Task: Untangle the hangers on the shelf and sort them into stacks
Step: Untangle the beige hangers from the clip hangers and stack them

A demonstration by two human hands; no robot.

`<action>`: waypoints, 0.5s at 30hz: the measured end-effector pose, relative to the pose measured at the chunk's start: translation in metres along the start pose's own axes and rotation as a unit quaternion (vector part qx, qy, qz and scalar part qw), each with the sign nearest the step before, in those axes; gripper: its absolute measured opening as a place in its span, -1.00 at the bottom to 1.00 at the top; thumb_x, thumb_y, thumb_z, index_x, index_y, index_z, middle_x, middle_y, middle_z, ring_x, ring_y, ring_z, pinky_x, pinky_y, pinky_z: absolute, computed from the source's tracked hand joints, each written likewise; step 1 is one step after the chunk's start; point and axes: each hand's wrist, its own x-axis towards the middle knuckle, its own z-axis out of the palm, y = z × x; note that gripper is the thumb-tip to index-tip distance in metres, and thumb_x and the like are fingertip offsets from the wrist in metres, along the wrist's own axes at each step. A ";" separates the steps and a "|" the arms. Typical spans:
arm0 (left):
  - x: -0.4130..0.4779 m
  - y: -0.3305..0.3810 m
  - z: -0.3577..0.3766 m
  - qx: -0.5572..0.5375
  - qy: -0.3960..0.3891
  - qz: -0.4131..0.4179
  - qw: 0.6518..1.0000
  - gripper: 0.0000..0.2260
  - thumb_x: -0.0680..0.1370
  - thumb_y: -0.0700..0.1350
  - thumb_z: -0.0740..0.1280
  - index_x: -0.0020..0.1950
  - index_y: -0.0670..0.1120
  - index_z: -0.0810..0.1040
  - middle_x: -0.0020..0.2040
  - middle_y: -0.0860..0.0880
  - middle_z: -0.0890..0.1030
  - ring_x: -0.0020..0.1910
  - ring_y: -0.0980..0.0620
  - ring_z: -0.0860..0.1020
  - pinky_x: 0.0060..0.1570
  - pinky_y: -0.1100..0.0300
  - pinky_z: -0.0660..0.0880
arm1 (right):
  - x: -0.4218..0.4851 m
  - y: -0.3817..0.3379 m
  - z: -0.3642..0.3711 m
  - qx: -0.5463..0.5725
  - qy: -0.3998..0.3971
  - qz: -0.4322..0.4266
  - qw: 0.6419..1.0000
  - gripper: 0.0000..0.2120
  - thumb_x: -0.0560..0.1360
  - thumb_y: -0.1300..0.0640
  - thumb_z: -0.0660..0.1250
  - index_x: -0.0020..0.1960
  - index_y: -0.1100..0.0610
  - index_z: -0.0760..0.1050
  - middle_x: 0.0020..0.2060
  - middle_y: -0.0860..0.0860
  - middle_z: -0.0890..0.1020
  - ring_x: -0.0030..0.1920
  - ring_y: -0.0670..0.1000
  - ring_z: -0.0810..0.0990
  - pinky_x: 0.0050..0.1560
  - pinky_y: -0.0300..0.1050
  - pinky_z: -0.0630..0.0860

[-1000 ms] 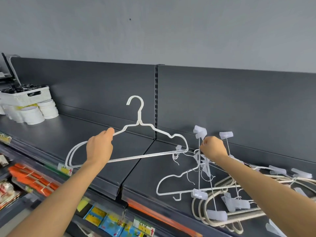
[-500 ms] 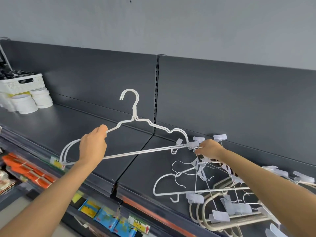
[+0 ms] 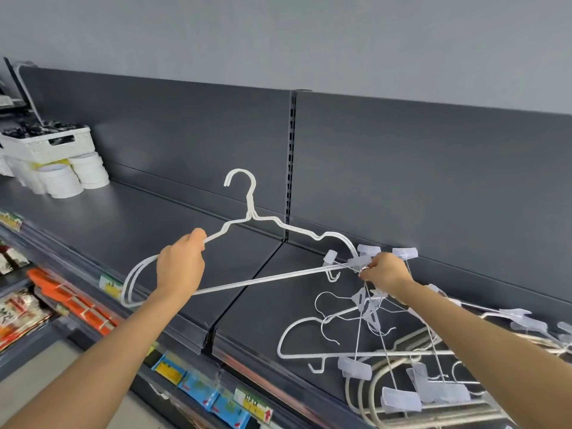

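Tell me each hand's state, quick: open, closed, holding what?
Left hand: closed on the left shoulder of the white hangers, held upright.
Right hand: pinching the tangled clip hangers at the white hangers' right end.

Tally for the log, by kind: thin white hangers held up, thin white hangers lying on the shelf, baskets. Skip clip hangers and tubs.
Held hangers: 2, gripped together by the left hand
Flat hanger: 1
Basket: 1
Total: 4
Clip tangle, pinched by the right hand: not counted
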 end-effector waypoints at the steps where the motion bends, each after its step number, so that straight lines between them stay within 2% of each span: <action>1: 0.000 0.003 -0.001 0.000 -0.002 -0.002 1.000 -0.77 0.40 -0.49 0.20 -0.15 -0.18 0.41 -0.30 -0.14 0.57 -0.42 -0.22 0.50 -0.48 0.18 0.17 | -0.001 0.000 -0.001 0.001 0.004 -0.008 1.000 -0.87 0.40 0.22 0.39 -0.17 0.28 0.49 -0.36 0.09 0.53 -0.38 0.04 0.45 -0.45 -0.20 0.33; 3: -0.001 0.010 -0.005 0.008 -0.009 -0.001 1.000 -0.78 0.41 -0.49 0.20 -0.16 -0.18 0.40 -0.32 -0.13 0.54 -0.44 -0.20 0.47 -0.47 0.19 0.12 | -0.003 0.000 -0.005 0.010 0.021 -0.019 1.000 -0.86 0.39 0.25 0.37 -0.26 0.25 0.43 -0.39 0.11 0.51 -0.40 0.05 0.41 -0.44 -0.17 0.32; 7: -0.004 0.025 -0.014 0.014 -0.009 0.000 1.000 -0.77 0.41 -0.49 0.20 -0.18 -0.16 0.34 -0.38 -0.11 0.46 -0.51 -0.09 0.28 -0.50 0.21 0.08 | -0.004 0.001 -0.010 0.042 0.069 -0.023 0.996 -0.73 0.37 0.31 0.27 -0.43 0.19 0.26 -0.51 0.08 0.36 -0.42 0.08 0.28 -0.41 -0.14 0.26; 10: -0.010 0.030 -0.019 0.020 -0.016 0.019 0.999 -0.75 0.39 -0.49 0.23 -0.19 -0.15 0.33 -0.41 -0.09 0.40 -0.57 0.02 0.15 -0.51 0.23 0.00 | -0.005 0.002 -0.013 0.056 0.082 -0.026 0.995 -0.76 0.38 0.31 0.26 -0.41 0.21 0.27 -0.49 0.10 0.36 -0.42 0.08 0.29 -0.41 -0.14 0.26; 13: -0.018 0.031 -0.019 0.024 -0.035 0.042 0.998 -0.68 0.26 -0.54 0.34 -0.26 -0.17 0.36 -0.50 -0.05 0.32 -0.61 0.12 0.00 -0.50 0.34 -0.04 | -0.006 0.001 -0.018 0.075 0.088 -0.027 0.993 -0.85 0.40 0.28 0.27 -0.31 0.24 0.34 -0.45 0.10 0.43 -0.41 0.09 0.36 -0.42 -0.15 0.29; 15: -0.021 0.031 -0.017 0.031 -0.034 0.036 0.998 -0.66 0.27 -0.53 0.34 -0.26 -0.15 0.31 -0.50 -0.04 0.31 -0.61 0.11 0.01 -0.52 0.34 -0.03 | -0.004 0.002 -0.019 0.078 0.082 -0.027 0.993 -0.89 0.40 0.26 0.28 -0.25 0.23 0.36 -0.43 0.06 0.46 -0.41 0.06 0.40 -0.43 -0.17 0.30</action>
